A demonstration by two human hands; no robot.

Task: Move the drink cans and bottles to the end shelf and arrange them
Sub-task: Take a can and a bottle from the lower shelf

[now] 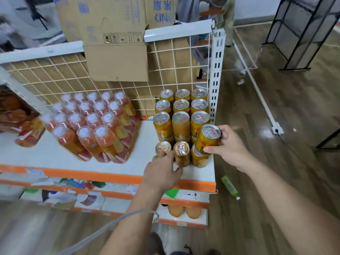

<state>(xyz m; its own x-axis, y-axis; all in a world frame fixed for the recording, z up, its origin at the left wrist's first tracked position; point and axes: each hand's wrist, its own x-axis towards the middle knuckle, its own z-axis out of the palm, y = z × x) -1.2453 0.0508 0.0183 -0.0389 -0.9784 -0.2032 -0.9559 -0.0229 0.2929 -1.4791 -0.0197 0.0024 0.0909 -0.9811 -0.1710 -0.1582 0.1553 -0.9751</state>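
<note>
- Floor: glossy brown wood-plank flooring [266, 181], a pale glare patch beside a white power strip [276, 130].
- Wall: plain white wall [255, 8], far right.
- Furniture: black metal-framed mesh rack [301, 32], upper right; white slotted steel upright [217, 70] adjoining a white wire-grid panel [64, 76].
- Storage: large brown cardboard box [114, 34] above the grid, one flap hanging over it.

Front-left can [163, 146]: body hidden behind L hand [161, 170], lid only vis.; corner can [199, 161]: top covered by held can [207, 140], contact betw. the two not determinable; R hand [230, 146]: some fingertips hidden behind held can; bottles [95, 126]: blurred, labels unreadable; can print too small to read; cardboard box [110, 24] and person [185, 10]: cut off by top edge; snack packs [14, 111]: cut by left edge, blurred; lower-shelf goods [73, 192]: blurred, type not determinable.
</note>
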